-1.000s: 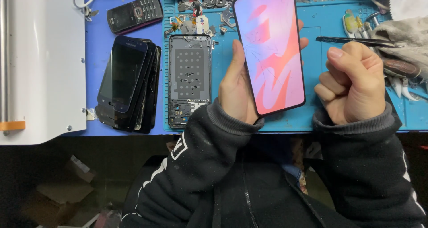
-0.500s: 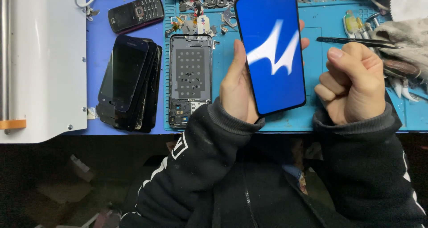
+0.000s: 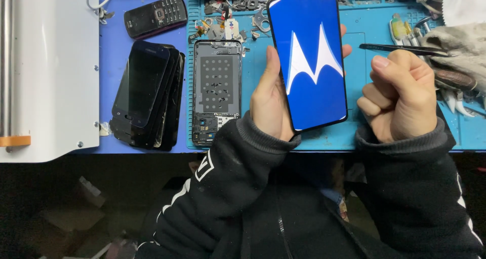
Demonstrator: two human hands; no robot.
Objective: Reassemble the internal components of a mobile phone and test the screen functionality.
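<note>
Blue repair mat (image 3: 364,132) under our hands. Left hand (image 3: 271,104) grips lit phone (image 3: 309,56), screen tilted up for viewing. Right hand (image 3: 400,94), right of phone, fisted, empty. Opened phone frame (image 3: 216,92) left of phone.

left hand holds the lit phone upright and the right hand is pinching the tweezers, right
Not quite. In the head view the left hand does hold the lit phone upright, but the right hand is a closed fist holding nothing; the tweezers lie on the mat beyond it.
</note>
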